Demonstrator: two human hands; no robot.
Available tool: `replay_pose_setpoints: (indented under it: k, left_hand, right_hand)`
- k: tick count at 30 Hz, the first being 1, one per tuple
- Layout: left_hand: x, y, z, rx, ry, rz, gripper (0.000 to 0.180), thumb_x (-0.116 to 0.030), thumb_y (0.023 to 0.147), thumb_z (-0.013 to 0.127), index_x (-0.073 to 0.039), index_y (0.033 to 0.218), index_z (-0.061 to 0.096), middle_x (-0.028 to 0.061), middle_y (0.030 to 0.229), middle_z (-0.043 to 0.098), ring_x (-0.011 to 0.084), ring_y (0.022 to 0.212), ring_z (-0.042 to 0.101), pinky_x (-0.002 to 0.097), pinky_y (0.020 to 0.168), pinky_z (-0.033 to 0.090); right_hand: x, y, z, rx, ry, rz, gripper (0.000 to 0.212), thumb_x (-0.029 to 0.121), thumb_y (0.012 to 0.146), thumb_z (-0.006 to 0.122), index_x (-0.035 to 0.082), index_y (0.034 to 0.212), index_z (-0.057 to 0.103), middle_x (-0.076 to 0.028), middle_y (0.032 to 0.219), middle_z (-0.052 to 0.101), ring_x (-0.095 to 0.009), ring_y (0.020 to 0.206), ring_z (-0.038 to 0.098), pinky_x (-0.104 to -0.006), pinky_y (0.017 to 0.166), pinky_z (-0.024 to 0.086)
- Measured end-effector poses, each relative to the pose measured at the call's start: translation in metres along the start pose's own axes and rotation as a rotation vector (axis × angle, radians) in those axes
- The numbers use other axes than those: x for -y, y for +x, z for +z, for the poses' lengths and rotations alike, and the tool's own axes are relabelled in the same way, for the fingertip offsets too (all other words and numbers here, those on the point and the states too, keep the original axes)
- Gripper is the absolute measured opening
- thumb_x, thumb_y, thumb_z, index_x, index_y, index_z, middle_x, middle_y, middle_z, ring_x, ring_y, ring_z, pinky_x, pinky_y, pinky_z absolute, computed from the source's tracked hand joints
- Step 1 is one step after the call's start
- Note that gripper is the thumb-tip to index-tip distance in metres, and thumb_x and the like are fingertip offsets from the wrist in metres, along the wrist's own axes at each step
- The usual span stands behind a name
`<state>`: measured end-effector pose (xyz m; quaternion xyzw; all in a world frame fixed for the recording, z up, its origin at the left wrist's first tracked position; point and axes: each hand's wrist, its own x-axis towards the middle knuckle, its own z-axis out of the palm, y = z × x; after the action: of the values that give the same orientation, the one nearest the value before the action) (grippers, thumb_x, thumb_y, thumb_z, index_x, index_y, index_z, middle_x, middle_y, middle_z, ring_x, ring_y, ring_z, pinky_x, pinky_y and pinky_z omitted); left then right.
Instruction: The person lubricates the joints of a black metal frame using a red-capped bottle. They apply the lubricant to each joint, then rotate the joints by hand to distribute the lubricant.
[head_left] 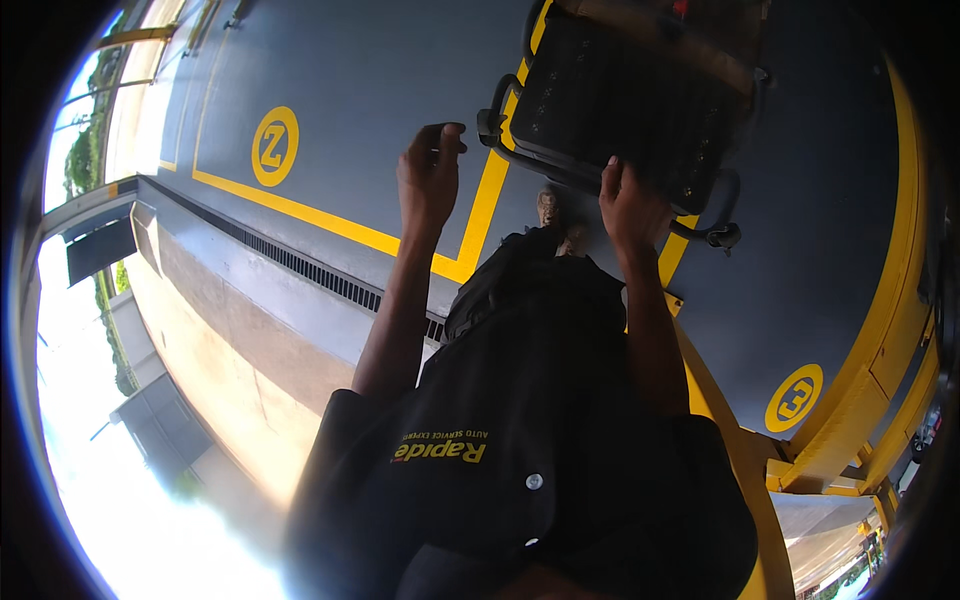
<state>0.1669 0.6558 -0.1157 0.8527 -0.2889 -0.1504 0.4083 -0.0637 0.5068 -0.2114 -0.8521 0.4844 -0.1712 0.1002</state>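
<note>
In front of me is a black wheeled cart (620, 110) with a dark flat top and a tubular bar (545, 168) along its near side. My right hand (637, 208) is at the near right part of that bar, fingers closed over it and the thumb pointing forward; shadow hides part of the grip. Left of the cart, my left hand (430, 185) is raised in the air, apart from the cart's left corner handle (490, 125). Its fingers are loosely bent, and I see nothing held in them.
Yellow lines (310, 215) and round yellow markings (275, 147) cover the grey floor (370, 70). A drain grate (310, 270) runs along a pale ramp at left. Yellow steel beams (860, 370) curve along the right side. My shoes (548, 205) stand just behind the cart.
</note>
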Motion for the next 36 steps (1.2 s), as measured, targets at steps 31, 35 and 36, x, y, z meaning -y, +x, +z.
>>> replay_pose_setpoints:
  k: [31, 35, 36]
  left_hand:
    - [-0.001, -0.003, 0.027, 0.061, 0.247, 0.621, 0.024, -0.033, 0.108, 0.068, -0.013, 0.113, 0.080, 0.0040, 0.100, 0.079, 0.0286, 0.106, 0.066, 0.0437, 0.092, 0.046]
    - [0.032, -0.007, 0.006, -0.009, 0.244, 0.625, 0.017, -0.022, 0.104, 0.072, -0.014, 0.118, 0.078, 0.0069, 0.107, 0.075, 0.0275, 0.104, 0.064, 0.0452, 0.088, 0.049]
    - [0.041, -0.007, 0.007, -0.096, 0.200, 0.669, 0.019, -0.018, 0.103, 0.074, -0.014, 0.121, 0.077, 0.0083, 0.110, 0.074, 0.0276, 0.102, 0.064, 0.0450, 0.087, 0.050]
  right_hand:
    - [0.056, -0.003, 0.006, -0.407, 0.009, 0.291, 0.043, 0.039, 0.103, 0.066, 0.011, 0.069, 0.066, -0.012, 0.061, 0.070, -0.034, 0.057, 0.072, -0.0465, 0.063, 0.061]
    - [0.061, -0.002, 0.013, -0.458, 0.016, 0.294, 0.042, 0.037, 0.102, 0.065, 0.013, 0.069, 0.065, -0.011, 0.060, 0.069, -0.033, 0.055, 0.071, -0.0476, 0.067, 0.061]
    - [0.060, -0.001, 0.013, -0.478, 0.008, 0.276, 0.041, 0.037, 0.102, 0.065, 0.013, 0.068, 0.065, -0.011, 0.059, 0.068, -0.033, 0.055, 0.071, -0.0476, 0.067, 0.061]
